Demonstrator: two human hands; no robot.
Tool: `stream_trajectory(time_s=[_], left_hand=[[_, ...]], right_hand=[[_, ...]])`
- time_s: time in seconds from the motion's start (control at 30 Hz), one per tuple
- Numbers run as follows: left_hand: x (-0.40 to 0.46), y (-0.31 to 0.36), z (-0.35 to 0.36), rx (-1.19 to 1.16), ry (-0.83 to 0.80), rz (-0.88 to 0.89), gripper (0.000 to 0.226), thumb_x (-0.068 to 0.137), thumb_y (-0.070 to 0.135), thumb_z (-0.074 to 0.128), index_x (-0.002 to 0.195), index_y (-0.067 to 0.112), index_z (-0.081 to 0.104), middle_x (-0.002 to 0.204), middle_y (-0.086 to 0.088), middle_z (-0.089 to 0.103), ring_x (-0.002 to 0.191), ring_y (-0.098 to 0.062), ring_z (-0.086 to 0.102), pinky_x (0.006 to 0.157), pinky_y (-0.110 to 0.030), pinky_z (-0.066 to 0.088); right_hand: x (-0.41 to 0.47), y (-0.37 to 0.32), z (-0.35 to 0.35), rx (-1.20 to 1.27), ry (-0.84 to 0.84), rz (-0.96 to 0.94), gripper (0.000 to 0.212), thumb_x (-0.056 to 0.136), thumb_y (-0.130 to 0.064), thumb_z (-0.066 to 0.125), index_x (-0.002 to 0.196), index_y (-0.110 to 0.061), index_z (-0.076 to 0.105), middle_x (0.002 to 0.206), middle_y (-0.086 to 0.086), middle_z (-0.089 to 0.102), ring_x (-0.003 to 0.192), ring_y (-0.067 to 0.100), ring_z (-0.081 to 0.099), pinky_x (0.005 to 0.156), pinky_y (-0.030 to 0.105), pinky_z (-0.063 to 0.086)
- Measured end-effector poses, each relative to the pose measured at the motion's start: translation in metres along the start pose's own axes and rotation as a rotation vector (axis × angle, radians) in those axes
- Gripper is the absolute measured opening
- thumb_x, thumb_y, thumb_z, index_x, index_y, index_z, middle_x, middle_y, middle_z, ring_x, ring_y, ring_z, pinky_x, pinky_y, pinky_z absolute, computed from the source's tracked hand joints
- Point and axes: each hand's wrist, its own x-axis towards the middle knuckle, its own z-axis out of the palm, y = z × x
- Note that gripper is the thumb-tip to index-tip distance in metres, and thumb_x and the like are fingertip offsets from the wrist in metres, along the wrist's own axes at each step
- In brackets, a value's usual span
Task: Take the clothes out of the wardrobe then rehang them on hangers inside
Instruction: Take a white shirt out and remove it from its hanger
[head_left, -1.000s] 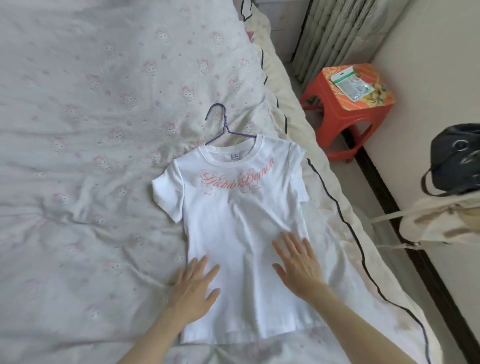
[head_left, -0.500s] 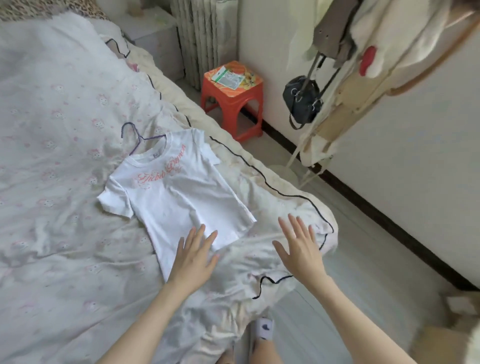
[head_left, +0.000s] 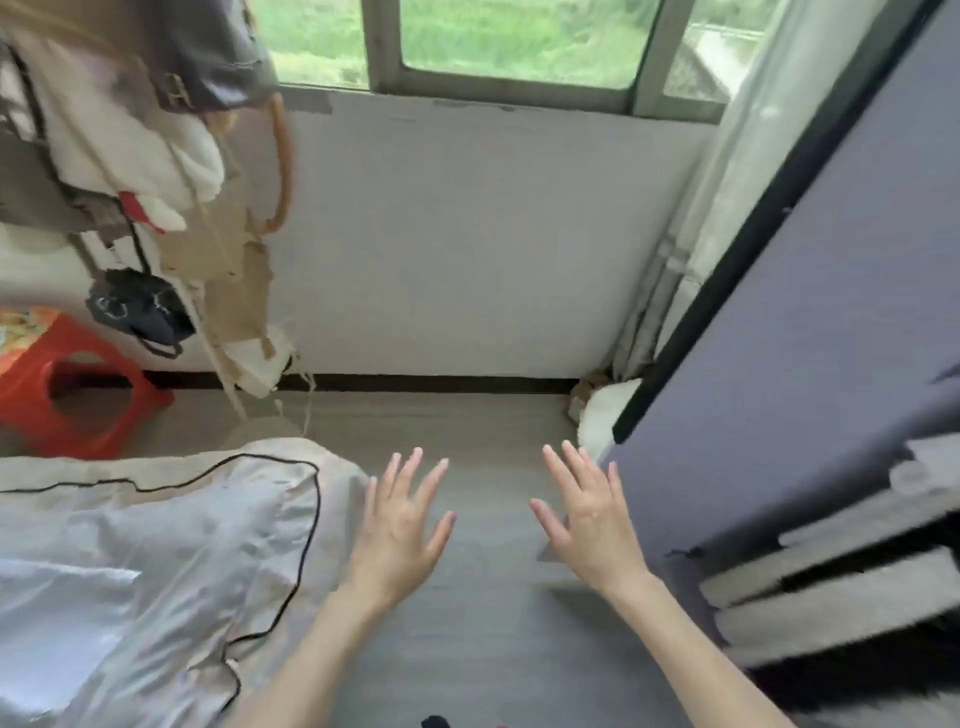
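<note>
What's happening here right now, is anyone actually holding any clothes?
No. The person's left hand and right hand are both spread open in the air above the floor, holding nothing. They are facing the wall under the window, with the corner of the bed on their left and a grey fabric panel, apparently the wardrobe, on their right. A red stool and a rack of hanging bags and garments stand by the wall. No hanger or shirt is in view.

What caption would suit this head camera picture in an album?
Both hands, left and right, open and empty above the floor between bed and grey wardrobe.
</note>
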Motion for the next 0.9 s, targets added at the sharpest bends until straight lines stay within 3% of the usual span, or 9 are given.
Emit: stream_trajectory(time_s=[0.1,0.2,0.3,0.4,0.5,0.63,0.77,0.83,0.9], left_hand=[[0.040,0.080,0.020,0.008,-0.069,0.238,0.053,0.088,0.050,0.033,0.135,0.025,0.040,0.139,-0.012,0.047,0.132,-0.030,0.032,0.100,-0.051,0.029],[0.075,0.158,0.033,-0.019,-0.123,0.420,0.054,0.085,0.044,0.037,0.135,0.023,0.041,0.139,-0.012,0.046,0.130,-0.034,0.040,0.100,-0.052,0.032],[0.104,0.228,0.045,-0.041,-0.166,0.570,0.055,0.087,0.043,0.035,0.135,0.017,0.045,0.139,-0.015,0.046,0.129,-0.038,0.041,0.099,-0.054,0.038],[0.125,0.288,0.057,-0.095,-0.216,0.677,0.063,0.087,0.048,0.024,0.142,0.018,0.036,0.148,-0.012,0.034,0.138,-0.034,0.027,0.109,-0.048,0.023],[0.144,0.334,0.078,-0.132,-0.251,0.773,0.067,0.086,0.052,0.016,0.146,0.023,0.026,0.153,-0.006,0.023,0.142,-0.029,0.016,0.112,-0.040,0.013],[0.172,0.376,0.108,-0.149,-0.345,0.876,0.054,0.090,0.044,0.024,0.141,0.026,0.029,0.147,-0.007,0.036,0.137,-0.029,0.031,0.109,-0.041,0.026],[0.216,0.421,0.123,-0.155,-0.358,0.976,0.073,0.081,0.056,0.002,0.147,0.028,0.017,0.155,0.004,0.012,0.144,-0.015,0.004,0.112,-0.024,0.002],[0.238,0.452,0.120,-0.180,-0.311,1.021,0.067,0.086,0.052,0.008,0.147,0.027,0.017,0.155,0.002,0.012,0.144,-0.016,0.007,0.113,-0.024,0.003],[0.255,0.481,0.119,-0.191,-0.294,1.072,0.052,0.098,0.039,0.025,0.147,0.024,0.018,0.155,0.001,0.013,0.144,-0.017,0.009,0.115,-0.025,0.006]], right_hand=[[-0.025,0.074,-0.047,-0.024,0.061,0.191,0.062,0.092,-0.050,0.033,0.146,-0.021,0.025,0.152,0.006,0.025,0.143,0.022,0.017,0.114,0.041,0.003],[-0.053,0.132,-0.091,-0.065,0.190,0.340,0.069,0.085,-0.052,0.026,0.142,-0.015,0.037,0.146,0.013,0.038,0.137,0.030,0.031,0.112,0.047,0.015],[-0.077,0.180,-0.128,-0.102,0.261,0.474,0.062,0.088,-0.046,0.034,0.139,-0.012,0.042,0.141,0.016,0.043,0.133,0.033,0.038,0.109,0.052,0.023],[-0.095,0.217,-0.159,-0.159,0.331,0.583,0.060,0.088,-0.043,0.034,0.139,-0.011,0.042,0.141,0.015,0.043,0.134,0.031,0.036,0.108,0.048,0.019],[-0.104,0.247,-0.183,-0.216,0.373,0.651,0.055,0.091,-0.036,0.041,0.139,-0.012,0.041,0.142,0.014,0.042,0.135,0.031,0.035,0.109,0.047,0.019],[-0.098,0.295,-0.205,-0.308,0.421,0.687,0.052,0.087,-0.015,0.061,0.136,-0.008,0.045,0.139,0.018,0.046,0.130,0.035,0.041,0.106,0.047,0.022],[-0.075,0.341,-0.232,-0.353,0.422,0.751,0.049,0.096,-0.018,0.046,0.143,-0.010,0.033,0.148,0.013,0.033,0.139,0.028,0.027,0.112,0.038,0.007],[-0.065,0.363,-0.244,-0.365,0.450,0.762,0.048,0.099,-0.020,0.039,0.145,-0.012,0.028,0.151,0.011,0.027,0.142,0.025,0.019,0.112,0.033,0.000],[-0.056,0.382,-0.257,-0.389,0.461,0.781,0.047,0.098,-0.018,0.043,0.143,-0.009,0.033,0.149,0.012,0.032,0.141,0.027,0.023,0.112,0.035,0.003]])
